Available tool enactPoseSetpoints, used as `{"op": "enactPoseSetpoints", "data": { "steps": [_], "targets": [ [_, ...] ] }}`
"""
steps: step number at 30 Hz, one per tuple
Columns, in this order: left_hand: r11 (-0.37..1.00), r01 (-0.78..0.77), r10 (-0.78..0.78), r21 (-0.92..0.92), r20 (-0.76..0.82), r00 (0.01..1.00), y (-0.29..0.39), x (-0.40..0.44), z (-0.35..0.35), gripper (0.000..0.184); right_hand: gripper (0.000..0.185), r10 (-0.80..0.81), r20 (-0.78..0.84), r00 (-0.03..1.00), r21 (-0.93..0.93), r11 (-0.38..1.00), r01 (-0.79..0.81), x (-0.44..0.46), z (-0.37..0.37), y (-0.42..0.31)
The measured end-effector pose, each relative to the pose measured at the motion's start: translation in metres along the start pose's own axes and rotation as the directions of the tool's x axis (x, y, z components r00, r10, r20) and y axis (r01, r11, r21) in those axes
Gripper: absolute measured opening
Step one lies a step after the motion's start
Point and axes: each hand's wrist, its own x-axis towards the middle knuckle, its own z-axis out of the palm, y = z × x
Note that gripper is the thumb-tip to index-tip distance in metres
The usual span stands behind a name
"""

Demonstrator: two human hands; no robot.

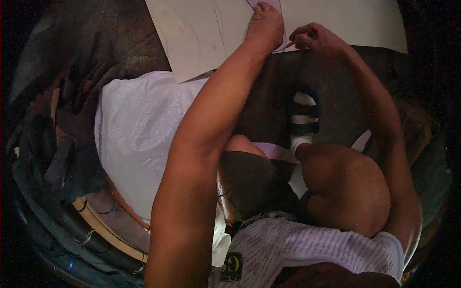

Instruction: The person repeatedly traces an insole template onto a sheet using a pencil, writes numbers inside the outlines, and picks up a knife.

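At the top of the head view, my left hand (266,24) presses down on a flat lilac template (275,5), its fingers bunched on the piece. The template lies on a large pale sheet (345,21) and reaches its near edge. My right hand (317,37) is close by on the right, fingers pinched round a thin pencil (289,44). The pencil's tip points toward the template's edge. Several dark curved lines run across the left part of the sheet. My hand covers much of the template.
A white plastic sack (139,139) lies left of my left arm. Dark leather-like pieces (77,168) are heaped at the far left. My bent knee (350,187) is between my arms, with a strapped sandal (305,115) beyond it. Dark material surrounds the pale sheet.
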Motion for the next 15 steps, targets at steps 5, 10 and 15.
{"op": "enactPoseSetpoints", "data": {
  "steps": [5, 10, 15],
  "targets": [
    [1.000, 0.002, -0.003, -0.019, -0.037, 0.999, 0.001, -0.001, -0.001, 0.058, 0.032, -0.011, -0.004, 1.000, -0.013, 1.000, 0.011, 0.017, -0.014, -0.006],
    [0.998, 0.055, -0.055, 0.000, -0.050, 0.997, 0.009, -0.008, -0.015, 0.053, 0.030, -0.087, 0.053, 0.995, -0.142, 0.985, 0.094, 0.042, -0.036, -0.004],
    [0.991, 0.121, -0.123, -0.048, -0.031, 0.992, 0.010, -0.005, -0.007, 0.052, 0.028, 0.034, 0.077, 0.996, -0.045, 0.999, -0.030, 0.071, -0.072, -0.021]
  ]
}}
